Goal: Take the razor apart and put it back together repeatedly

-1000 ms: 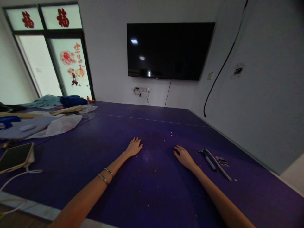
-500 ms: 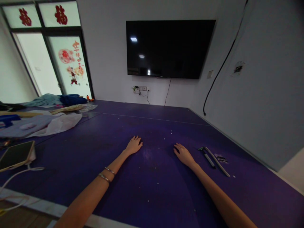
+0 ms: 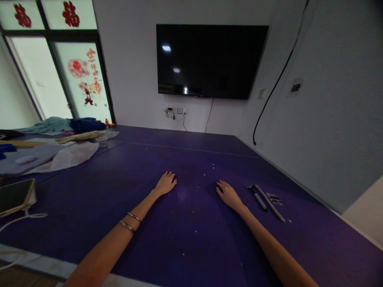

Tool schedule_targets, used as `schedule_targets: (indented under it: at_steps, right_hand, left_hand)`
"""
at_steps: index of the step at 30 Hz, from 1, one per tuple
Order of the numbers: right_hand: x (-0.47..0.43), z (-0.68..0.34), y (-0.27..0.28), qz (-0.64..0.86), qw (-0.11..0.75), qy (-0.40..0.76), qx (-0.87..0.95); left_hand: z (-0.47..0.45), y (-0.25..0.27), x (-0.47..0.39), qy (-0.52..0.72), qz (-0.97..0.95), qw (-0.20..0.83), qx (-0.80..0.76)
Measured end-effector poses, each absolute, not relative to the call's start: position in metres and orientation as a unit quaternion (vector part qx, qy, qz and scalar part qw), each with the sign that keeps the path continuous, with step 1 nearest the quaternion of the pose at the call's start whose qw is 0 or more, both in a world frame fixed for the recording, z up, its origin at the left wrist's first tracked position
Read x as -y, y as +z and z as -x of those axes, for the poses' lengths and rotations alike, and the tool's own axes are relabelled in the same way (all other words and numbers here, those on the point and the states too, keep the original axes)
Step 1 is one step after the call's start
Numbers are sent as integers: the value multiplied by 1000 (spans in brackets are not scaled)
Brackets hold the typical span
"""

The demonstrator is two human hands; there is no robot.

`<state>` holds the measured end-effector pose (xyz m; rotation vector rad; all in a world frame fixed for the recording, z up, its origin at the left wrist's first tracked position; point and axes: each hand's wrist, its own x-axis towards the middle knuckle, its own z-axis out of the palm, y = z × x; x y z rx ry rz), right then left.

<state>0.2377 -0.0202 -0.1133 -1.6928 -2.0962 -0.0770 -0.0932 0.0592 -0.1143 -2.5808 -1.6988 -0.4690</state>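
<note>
The bare, unclenched left hand and right hand rest on the flat purple tabletop, room between them, well beyond its pale near edge.

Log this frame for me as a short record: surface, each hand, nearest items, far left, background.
Surface: purple tabletop with small pale specks
Left hand: palm down, fingers spread, holding nothing; two bracelets on that forearm
Right hand: palm down, fingers slightly curled, holding nothing
Nearest items: slim gray-handled tool and pale curved strip, right of the right hand; exact kinds unclear
Far left: dark-screened device, white cable
Background: wall-mounted television, dark
</note>
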Motion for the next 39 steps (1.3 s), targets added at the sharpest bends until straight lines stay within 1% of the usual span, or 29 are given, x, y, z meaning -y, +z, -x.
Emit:
schedule_targets:
  at_steps: [14,23,26,29,31,33,35,39]
  right_hand:
    - [21,-237,-111,615,232,-8,754]
    - [20,-237,-114,615,236,-4,752]
    - [20,-241,-108,596,262,13,759]
    - [21,-259,-93,589,324,9,740]
    - [25,-279,-79,620,369,0,692]
    - [33,-302,-67,670,387,10,634]
    - [44,-325,-58,717,366,23,593]
    - [73,-356,-58,773,277,26,570]
  left_hand:
    - [92,-109,-55,-162,827,-14,538]
    - [94,-107,-52,-167,828,-9,536]
    - [94,-107,-53,-167,830,-7,533]
    - [94,-106,-54,-164,836,-3,524]
    - [95,-106,-55,-164,839,-2,519]
    - [95,-107,-56,-166,838,-1,519]
    - [96,-108,-57,-169,836,-1,522]
    - [97,-111,-59,-175,832,2,527]
